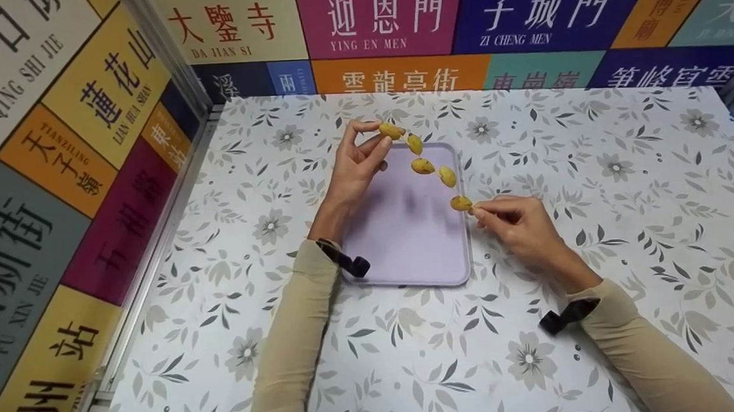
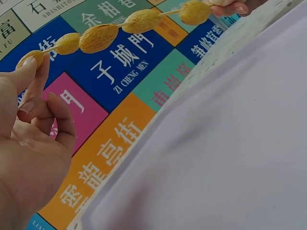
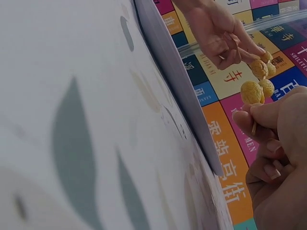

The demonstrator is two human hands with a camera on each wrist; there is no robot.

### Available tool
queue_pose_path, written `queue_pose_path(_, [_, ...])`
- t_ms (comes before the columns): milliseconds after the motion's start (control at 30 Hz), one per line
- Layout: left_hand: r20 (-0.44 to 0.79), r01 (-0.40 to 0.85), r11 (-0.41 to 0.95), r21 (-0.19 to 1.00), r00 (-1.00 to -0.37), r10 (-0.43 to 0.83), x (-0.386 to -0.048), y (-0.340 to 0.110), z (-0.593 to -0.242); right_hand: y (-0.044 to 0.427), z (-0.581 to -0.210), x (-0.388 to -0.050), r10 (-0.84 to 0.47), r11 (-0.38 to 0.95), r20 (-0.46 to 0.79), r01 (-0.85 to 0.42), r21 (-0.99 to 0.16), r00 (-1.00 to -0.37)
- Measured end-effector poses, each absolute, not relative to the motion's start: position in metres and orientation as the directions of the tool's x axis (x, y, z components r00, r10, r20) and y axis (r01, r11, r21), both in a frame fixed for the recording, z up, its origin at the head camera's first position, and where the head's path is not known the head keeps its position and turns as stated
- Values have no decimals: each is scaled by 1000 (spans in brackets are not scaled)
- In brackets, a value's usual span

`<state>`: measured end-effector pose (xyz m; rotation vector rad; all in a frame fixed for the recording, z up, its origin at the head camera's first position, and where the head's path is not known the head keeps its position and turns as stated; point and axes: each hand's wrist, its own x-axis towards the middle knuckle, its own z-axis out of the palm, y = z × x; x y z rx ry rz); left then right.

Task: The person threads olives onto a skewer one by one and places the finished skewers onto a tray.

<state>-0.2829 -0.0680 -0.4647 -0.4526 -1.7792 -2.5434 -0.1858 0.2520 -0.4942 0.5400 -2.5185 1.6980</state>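
Several yellow, wrinkled oval fruits on a thin strand form a fruit string [image 1: 423,165], held up above a pale purple tray [image 1: 401,248]. It slopes from upper left to lower right in the head view. My left hand [image 1: 353,163] pinches the fruit at the upper end between thumb and index finger. At the other end my right hand [image 1: 524,225] pinches the strand's tip just beside the last fruit. In the left wrist view the fruit string [image 2: 98,38] shows thin pale links between fruits. A short stub pokes below my right fingertips [image 3: 261,112] in the right wrist view.
The tray lies on a table [image 1: 270,288] covered in grey and white flowered cloth. Colourful panels with large characters stand behind [image 1: 381,20] and along the left [image 1: 78,166]. A metal frame edge [image 1: 153,244] runs between the table and the left panels.
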Motion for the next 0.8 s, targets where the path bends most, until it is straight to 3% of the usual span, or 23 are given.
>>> queue_pose_path(800, [243,192,-275,942,-956,166,-283,-65,-470,253,-495,-187,-245,326,201,-276,-904,-948])
